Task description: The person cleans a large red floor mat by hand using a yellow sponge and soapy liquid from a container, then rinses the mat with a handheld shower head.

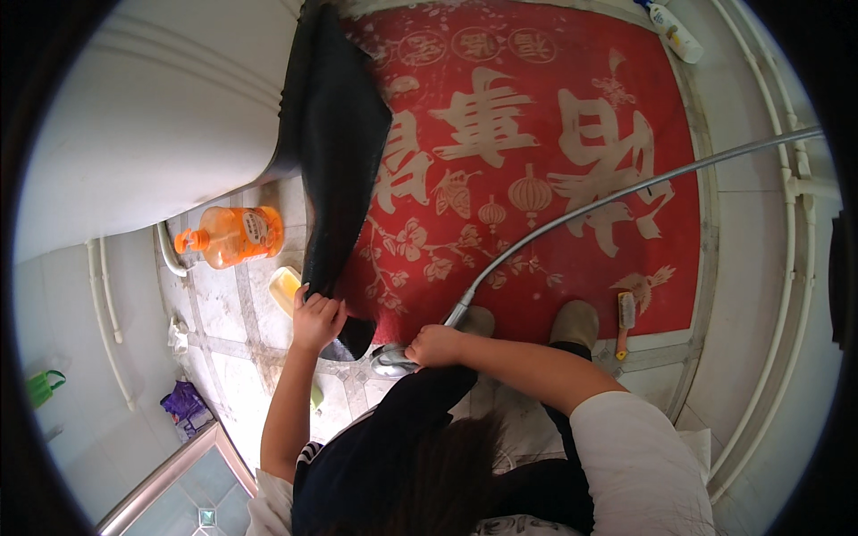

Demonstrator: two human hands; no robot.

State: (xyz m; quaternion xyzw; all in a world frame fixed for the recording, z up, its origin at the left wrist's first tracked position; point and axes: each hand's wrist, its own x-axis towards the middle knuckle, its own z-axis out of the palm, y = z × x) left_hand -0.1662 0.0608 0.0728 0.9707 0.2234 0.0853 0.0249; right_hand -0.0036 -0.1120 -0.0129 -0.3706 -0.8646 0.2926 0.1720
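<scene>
A red floor mat (pixel 500 179) with pale-gold flowers, lanterns and large characters lies ahead of me. Along its left side runs a black, folded-over strip (pixel 335 170), which looks like the mat's backing turned up. My left hand (pixel 318 320) is closed on the near end of this strip. In my right hand (pixel 435 347) is the handle of a silver shower head (pixel 393 360), its face pointing left, close to the mat's near corner. From the handle a grey metal hose (pixel 617 195) arches across the mat to the right wall. Whether water flows is not visible.
Left of the strip are an orange pump bottle (pixel 239 236) and a yellow dish-like item (pixel 286 289). A white, smooth-sided fixture (pixel 170 98) fills the upper left. An orange-handled brush (pixel 624 323) lies near my shoes. White pipes (pixel 776 357) follow the right wall.
</scene>
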